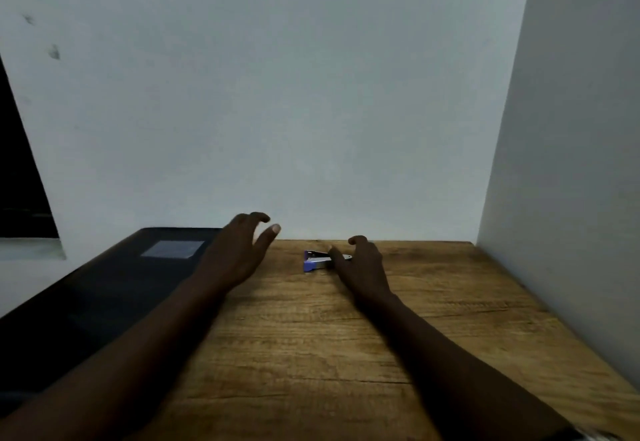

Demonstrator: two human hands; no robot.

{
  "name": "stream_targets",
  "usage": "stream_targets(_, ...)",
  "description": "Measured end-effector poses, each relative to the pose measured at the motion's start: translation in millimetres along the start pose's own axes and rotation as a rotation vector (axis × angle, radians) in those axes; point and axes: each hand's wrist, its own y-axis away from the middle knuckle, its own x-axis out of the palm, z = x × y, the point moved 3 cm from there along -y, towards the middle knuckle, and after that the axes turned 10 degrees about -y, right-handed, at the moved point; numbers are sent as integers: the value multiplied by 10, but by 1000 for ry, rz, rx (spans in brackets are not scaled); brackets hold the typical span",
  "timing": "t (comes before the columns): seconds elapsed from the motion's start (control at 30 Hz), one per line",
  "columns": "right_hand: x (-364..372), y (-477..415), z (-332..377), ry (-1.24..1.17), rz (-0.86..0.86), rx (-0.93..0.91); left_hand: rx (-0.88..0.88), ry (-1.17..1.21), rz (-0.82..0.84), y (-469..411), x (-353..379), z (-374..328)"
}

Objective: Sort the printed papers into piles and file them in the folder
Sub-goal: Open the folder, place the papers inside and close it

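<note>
Corner of a room: plain pale walls (311, 94) behind and to the right, with a wood-grain desk (311, 354) pushed into the corner. Dim light, some blur.

- Folder (114, 285): black, closed, lying flat along the desk's left side. Its far end is close to the back edge and its near end runs out of view at the left. A pale label (173, 249) sits near its far end.
- Papers: none in view, so sorting has apparently not begun.
- Stapler (317, 260): blue and silver, on the desk near the middle of the back edge, just right of the folder.
- Left hand (235, 253): raised over the folder's far right corner, fingers spread and loosely curved, thumb apart. It holds nothing.
- Right hand (363, 267): at the stapler, thumb lying across it, fingers curled behind. I cannot tell whether the grip has actually closed.

Handling, judged:
- The folder looks stiff and flat with a smooth cover, so probably light but awkward by its width, and likely to slide on the wood.
- Best hold is at its right long edge — thumb on top, fingers slipped under the cover — either to open it or to draw it toward the desk's middle.
- Loose sheets will be light and floppy, so square them against the desk before filing.
- The stapler sits where piles would go, so moving it aside seems sensible.
</note>
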Motion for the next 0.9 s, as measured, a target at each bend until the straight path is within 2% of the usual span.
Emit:
stream_targets(0.2, 298, 51, 20, 143, 117, 42, -104, -51, 74, 96, 29, 589)
stream_targets(0.37, 631, -20, 182, 282, 190, 34, -51, 82, -33, 149, 107, 645)
stream_targets(0.43, 791, -26, 275, 253, 261, 22, -69, 151, -53, 166, 69, 624)
stream_targets(0.63, 1186, -28, 530, 28, 353, -63, -335, 355, -129, 109, 36, 791)
stream_targets(0.9, 1304, 24, 671, -50, 357, -71, -332, 343, -112, 101, 66, 781)
